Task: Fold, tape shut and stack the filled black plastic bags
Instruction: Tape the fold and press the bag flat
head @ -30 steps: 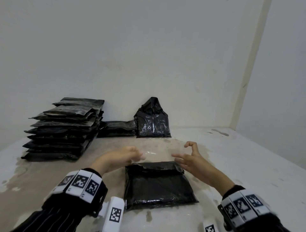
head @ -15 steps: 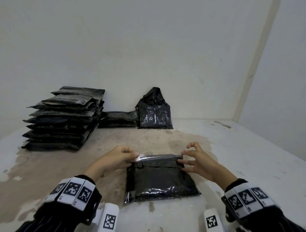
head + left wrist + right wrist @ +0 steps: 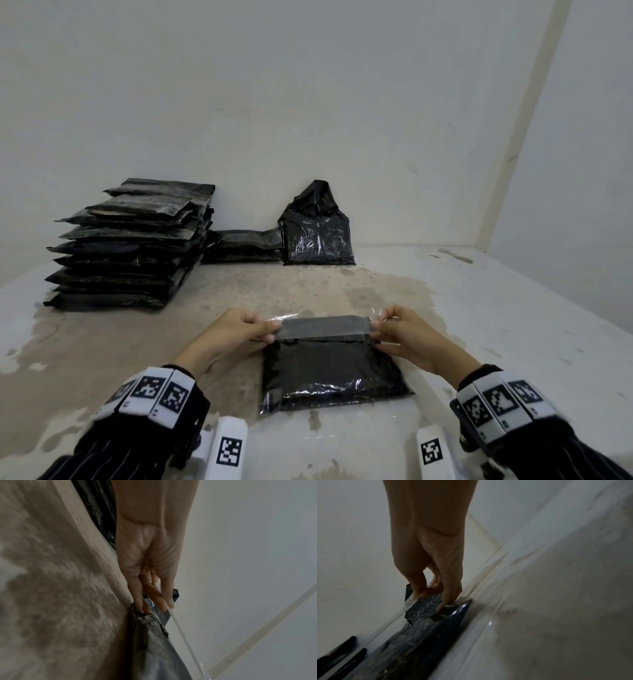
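Observation:
A filled black plastic bag (image 3: 334, 371) lies flat on the table in front of me, its far flap (image 3: 325, 327) raised with a strip of clear tape (image 3: 323, 329) stretched across it. My left hand (image 3: 263, 329) pinches the tape and flap at the left end, and my right hand (image 3: 378, 329) pinches them at the right end. In the left wrist view the left hand (image 3: 154, 604) holds the crumpled bag edge (image 3: 149, 622) and the tape. From the right wrist camera, my right hand (image 3: 429, 596) pinches the flap (image 3: 424, 607).
A tall stack of flat black bags (image 3: 130, 246) stands at the back left. A low pile of bags (image 3: 243, 246) and an upright loose-topped bag (image 3: 317, 233) sit against the back wall. The stained table (image 3: 496, 325) extends right to a corner.
The clear tape came down from above the table onto the bag's far flap. Both hands moved closer to me and now pinch flap and tape together, with the flap lifted.

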